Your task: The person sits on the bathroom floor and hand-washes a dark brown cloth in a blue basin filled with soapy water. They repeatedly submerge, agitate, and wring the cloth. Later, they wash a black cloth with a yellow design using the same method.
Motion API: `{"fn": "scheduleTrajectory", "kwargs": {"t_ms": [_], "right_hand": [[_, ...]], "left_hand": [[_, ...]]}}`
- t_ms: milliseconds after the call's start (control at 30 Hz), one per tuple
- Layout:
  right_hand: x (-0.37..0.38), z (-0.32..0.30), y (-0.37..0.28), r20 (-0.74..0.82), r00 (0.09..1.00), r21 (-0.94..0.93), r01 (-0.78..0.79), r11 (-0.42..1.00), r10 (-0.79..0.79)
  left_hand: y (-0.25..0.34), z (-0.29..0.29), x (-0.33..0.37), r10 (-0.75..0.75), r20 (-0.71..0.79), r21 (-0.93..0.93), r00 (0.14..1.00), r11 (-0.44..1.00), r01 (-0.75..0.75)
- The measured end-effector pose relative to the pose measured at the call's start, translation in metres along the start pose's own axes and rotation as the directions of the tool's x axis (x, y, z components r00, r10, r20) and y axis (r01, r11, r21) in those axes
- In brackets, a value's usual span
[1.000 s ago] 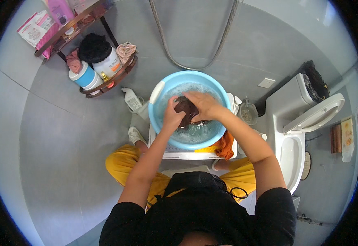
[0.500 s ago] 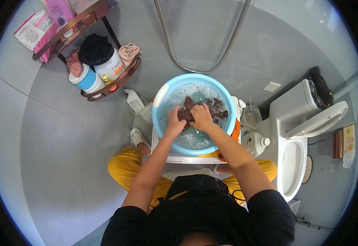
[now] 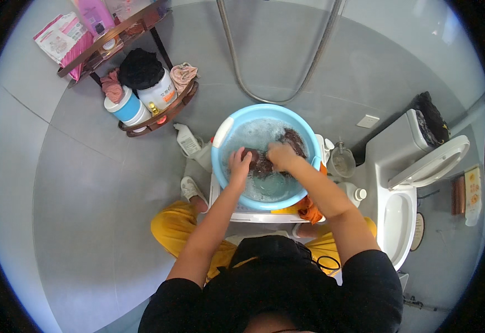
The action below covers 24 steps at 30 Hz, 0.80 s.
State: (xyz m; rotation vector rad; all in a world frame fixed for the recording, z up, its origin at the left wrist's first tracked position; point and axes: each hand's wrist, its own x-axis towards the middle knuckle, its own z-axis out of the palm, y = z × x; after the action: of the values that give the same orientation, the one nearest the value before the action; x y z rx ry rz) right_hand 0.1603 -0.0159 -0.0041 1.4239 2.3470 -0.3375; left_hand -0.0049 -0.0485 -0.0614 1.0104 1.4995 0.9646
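A light blue basin holds soapy, foamy water in front of me. Dark brown wet cloth lies bunched in the suds and stretches toward the far right of the basin. On its left end, my left hand has its fingers curled round a fold. My right hand is closed on the cloth a little to the right, slightly blurred, with its fingertips hidden. An orange cloth hangs outside the basin at its near right, below my right forearm.
The basin rests on a white stand between my knees. White bottles stand to its left, and a white jug to its right. A toilet is at the right, a loaded corner shelf at the far left. A shower hose loops beyond the basin.
My hands have moved apart, the right one going rightward. The brown cloth is now spread further across the basin. More of the orange cloth shows, and the whole view has shifted slightly.
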Motion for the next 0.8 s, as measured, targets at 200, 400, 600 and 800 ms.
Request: {"fn": "scheduleTrajectory", "kwargs": {"t_ms": [200, 400, 600, 800], "right_hand": [[-0.028, -0.061, 0.029, -0.466, 0.883, 0.352, 0.238, 0.905, -0.051], [-0.069, -0.104, 0.016, -0.465, 0.884, 0.718, 0.342, 0.607, 0.052], [-0.063, -0.071, 0.007, -0.306, 0.943, 0.809, 0.330, -0.486, 0.130], [-0.042, -0.031, 0.025, -0.168, 0.844, 0.548, 0.510, -0.663, 0.509]], "left_hand": [[-0.025, 0.023, 0.035, -0.295, 0.423, -0.637, 0.857, 0.576, 0.512], [0.050, 0.028, -0.010, -0.218, 0.622, -0.568, 0.752, 0.534, 0.626], [0.047, 0.033, -0.002, 0.243, 0.637, -0.771, 0.732, 0.229, 0.595], [0.060, 0.044, 0.006, 0.222, 0.533, -0.843, 0.817, 0.221, 0.490]]}}
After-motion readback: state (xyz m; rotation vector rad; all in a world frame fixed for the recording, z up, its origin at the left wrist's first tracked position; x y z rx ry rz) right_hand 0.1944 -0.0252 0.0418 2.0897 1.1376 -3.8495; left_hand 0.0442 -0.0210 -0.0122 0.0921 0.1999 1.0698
